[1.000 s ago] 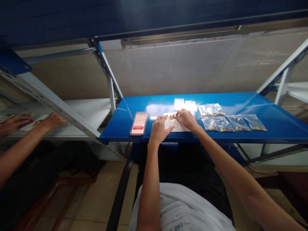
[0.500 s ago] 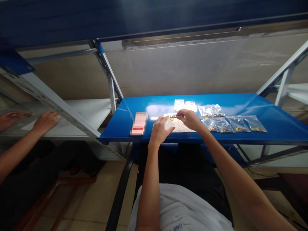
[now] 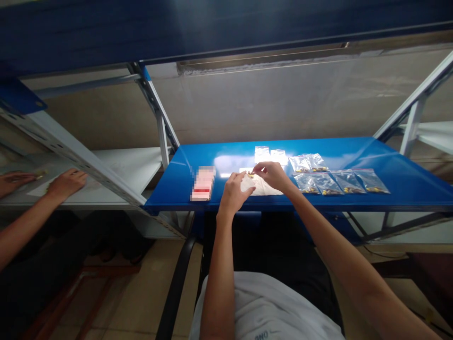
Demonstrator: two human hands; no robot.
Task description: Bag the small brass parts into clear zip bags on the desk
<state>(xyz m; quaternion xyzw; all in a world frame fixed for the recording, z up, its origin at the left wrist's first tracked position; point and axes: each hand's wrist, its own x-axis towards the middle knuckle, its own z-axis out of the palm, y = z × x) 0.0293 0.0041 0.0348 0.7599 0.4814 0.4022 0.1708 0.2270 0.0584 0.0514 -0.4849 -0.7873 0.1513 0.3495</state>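
Observation:
My left hand rests over the left side of a pale cloth or paper sheet, thumb spread apart from the fingers. Its fingertips are beside a small heap of gold-coloured pieces too tiny to name. From the right, my right hand reaches in to the heap, its fingertips pinched together; whatever is between them is hidden. Right of it lie several clear zip bags holding small yellow and dark pieces. Two white bags or packets lie behind the sheet.
A blurred pink phone-like item lies at the left of the blue table. Metal uprights stand at the table's sides, and a blue shelf hangs overhead. A co-worker's hands are over a white shelf at left.
My right hand has shifted slightly left, its pinched fingertips now closer to my left hand over the small heap. My left hand has hardly moved. The view has tilted slightly.

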